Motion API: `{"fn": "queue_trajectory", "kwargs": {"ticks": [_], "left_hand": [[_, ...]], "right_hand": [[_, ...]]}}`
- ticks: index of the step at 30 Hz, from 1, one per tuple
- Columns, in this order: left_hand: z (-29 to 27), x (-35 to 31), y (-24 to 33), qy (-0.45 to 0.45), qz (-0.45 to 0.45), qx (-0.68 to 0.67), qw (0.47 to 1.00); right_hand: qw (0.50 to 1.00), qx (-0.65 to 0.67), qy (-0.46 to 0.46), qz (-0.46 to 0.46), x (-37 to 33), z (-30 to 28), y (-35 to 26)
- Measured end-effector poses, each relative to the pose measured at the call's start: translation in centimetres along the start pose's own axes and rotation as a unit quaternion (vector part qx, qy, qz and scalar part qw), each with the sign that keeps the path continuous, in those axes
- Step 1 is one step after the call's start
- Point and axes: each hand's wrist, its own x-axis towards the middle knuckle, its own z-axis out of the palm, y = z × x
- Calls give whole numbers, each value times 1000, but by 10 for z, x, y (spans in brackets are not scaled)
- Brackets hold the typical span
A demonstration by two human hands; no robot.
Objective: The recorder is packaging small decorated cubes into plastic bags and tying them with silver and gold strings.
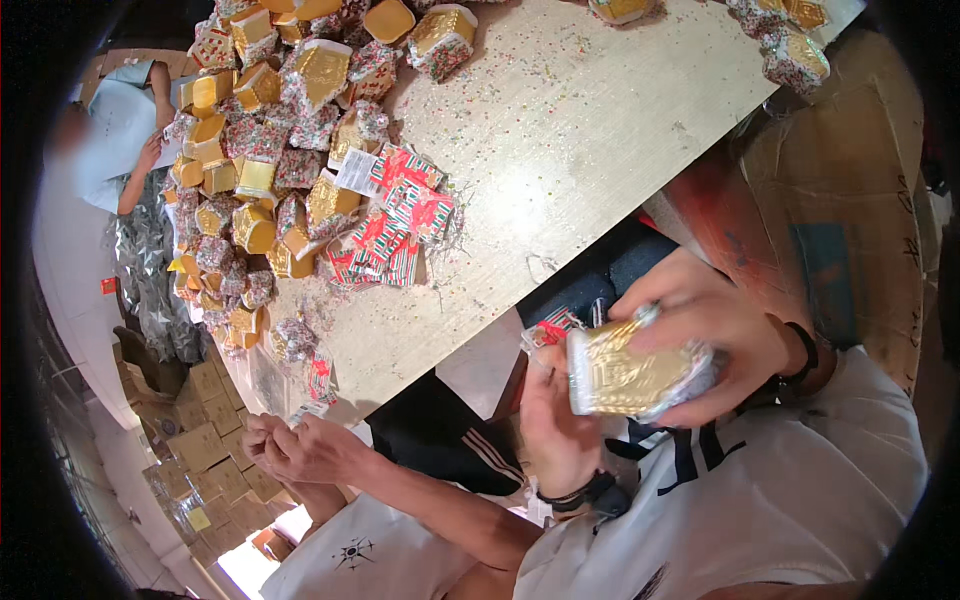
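My right hand is wrapped round a gold house-shaped ornament with a frosted white edge, slightly blurred by motion. Just left of it is my left hand, its fingers closed on a red, white and green striped tag. The tag sits at the ornament's upper left corner; whether a string joins them I cannot make out. Both hands are over my lap, off the table's near edge. On the table lies a loose pile of similar tags.
Many gold, sprinkle-coated ornaments are heaped on the pale table, which is strewn with coloured bits. At my left a co-worker's hands are near another tag. Another person is across the table. Cardboard boxes are stacked beyond.
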Motion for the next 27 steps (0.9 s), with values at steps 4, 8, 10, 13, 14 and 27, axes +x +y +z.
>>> {"fn": "queue_trajectory", "kwargs": {"ticks": [4,8,10,13,14,27], "left_hand": [[-33,28,22,-346,-243,-197,885],[-30,15,33,-340,-267,-205,878],[-29,17,34,-338,-295,-210,869],[-22,22,31,-343,-356,-210,843],[-22,21,30,-341,-372,-210,837],[-69,5,42,-258,-244,-225,907]], "right_hand": [[952,163,257,44,-42,-12,32],[924,-119,343,122,-38,-5,23],[929,-280,243,-10,-24,-6,27],[991,-120,56,2,-11,23,20],[994,-106,40,1,-3,31,18],[946,-275,-132,108,-18,7,77]]}}
